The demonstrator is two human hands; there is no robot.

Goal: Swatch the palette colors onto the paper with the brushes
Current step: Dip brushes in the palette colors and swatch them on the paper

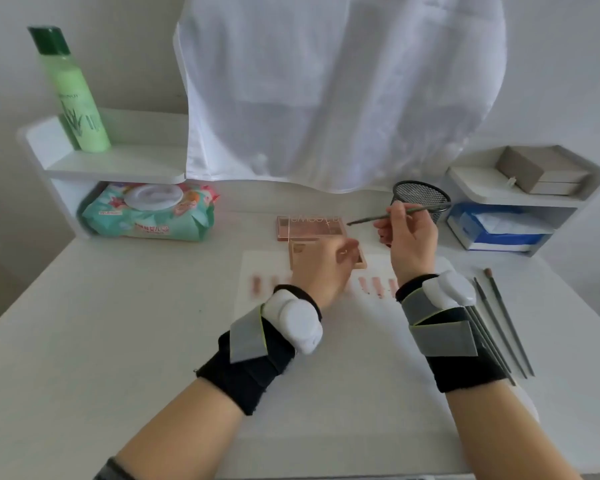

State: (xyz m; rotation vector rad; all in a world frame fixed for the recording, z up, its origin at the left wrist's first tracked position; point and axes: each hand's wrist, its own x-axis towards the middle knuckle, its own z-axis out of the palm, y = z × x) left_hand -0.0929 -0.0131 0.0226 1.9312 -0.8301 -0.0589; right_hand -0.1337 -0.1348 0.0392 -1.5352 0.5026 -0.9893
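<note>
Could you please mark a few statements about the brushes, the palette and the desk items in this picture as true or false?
1. The right hand holds a brush above the table. True.
2. The green bottle lies on its side by the paper. False: it stands on the left shelf.
3. Pink swatches already mark the paper. True.
4. The mesh cup is full of brushes. False: no brushes show in it; spare brushes lie right of the paper.
5. The left hand rests at the palette. True.
</note>
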